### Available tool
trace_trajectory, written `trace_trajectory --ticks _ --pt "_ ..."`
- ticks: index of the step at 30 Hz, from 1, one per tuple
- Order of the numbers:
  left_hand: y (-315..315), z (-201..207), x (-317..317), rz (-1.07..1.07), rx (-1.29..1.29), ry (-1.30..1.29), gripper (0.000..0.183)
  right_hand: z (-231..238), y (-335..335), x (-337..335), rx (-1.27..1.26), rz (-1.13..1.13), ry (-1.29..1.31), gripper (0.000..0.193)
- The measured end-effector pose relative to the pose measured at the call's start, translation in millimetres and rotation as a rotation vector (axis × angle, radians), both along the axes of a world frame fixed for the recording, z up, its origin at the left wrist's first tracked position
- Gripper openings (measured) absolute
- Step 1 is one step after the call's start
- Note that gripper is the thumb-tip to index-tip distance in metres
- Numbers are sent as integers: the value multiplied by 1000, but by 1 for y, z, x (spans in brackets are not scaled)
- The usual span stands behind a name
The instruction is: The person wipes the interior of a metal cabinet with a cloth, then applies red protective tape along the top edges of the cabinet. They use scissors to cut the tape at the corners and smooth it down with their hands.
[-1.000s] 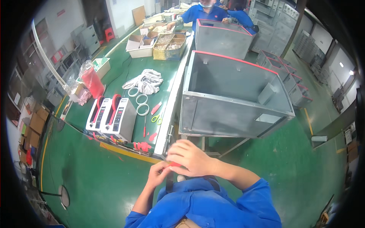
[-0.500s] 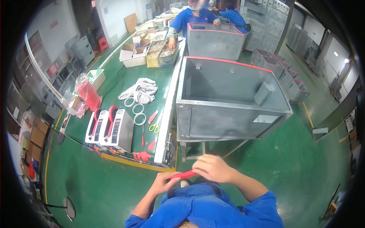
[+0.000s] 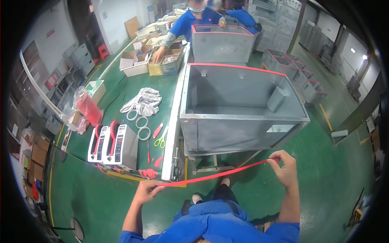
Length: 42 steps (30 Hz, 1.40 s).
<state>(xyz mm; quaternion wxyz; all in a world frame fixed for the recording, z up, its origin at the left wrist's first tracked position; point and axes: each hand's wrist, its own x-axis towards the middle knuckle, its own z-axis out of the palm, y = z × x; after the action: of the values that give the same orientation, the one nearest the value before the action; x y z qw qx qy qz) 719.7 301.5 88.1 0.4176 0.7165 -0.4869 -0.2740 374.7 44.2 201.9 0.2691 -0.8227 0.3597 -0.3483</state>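
Observation:
A long strip of red tape (image 3: 214, 175) stretches between my two hands above the floor, sagging slightly and rising toward the right. Its left end is pinched in my left hand (image 3: 146, 191), just off the near corner of the green table. My right hand (image 3: 285, 167) grips the other end, below the right side of a grey metal box (image 3: 239, 131). That box is open on top and stands on a support. Red strip lines its far top edge, while its near top edge is bare metal.
On the green table (image 3: 109, 141) stand two white tape dispensers (image 3: 123, 146), beside tape rings (image 3: 144, 133), green-handled scissors (image 3: 161, 141) and a white cloth (image 3: 142, 101). A co-worker (image 3: 190, 26) reaches into a parts carton (image 3: 166, 69) next to another grey box (image 3: 221, 46). More boxes (image 3: 291, 67) sit at right.
My hands have moved apart, the right one outward to the right, and the red strip now spans between them. The co-worker's hand has shifted left over the parts carton.

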Motion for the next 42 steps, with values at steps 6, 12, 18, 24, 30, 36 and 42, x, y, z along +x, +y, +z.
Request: trace_trajectory --ticks 6,12,18,24,30,36,42 --pt "-21 32 20 57 -24 -137 10 -1 -20 -19 23 -53 -50 9" --pt "-45 45 37 208 -109 -220 8 -5 -55 -43 131 -177 -235 10" --pt "-92 69 30 312 -234 -453 7 -14 -134 -81 121 -175 -350 11" --pt "-163 91 8 299 -385 -296 6 -19 -209 -116 121 -176 -353 12" --pt "-213 82 -14 504 -461 119 7 -30 -260 -128 203 -157 -408 9" --pt "-238 82 -21 619 -516 301 6 -38 -269 -117 78 -200 -378 9" --pt "-249 83 -4 546 -548 -22 8 -41 -265 -103 91 -319 -460 8"
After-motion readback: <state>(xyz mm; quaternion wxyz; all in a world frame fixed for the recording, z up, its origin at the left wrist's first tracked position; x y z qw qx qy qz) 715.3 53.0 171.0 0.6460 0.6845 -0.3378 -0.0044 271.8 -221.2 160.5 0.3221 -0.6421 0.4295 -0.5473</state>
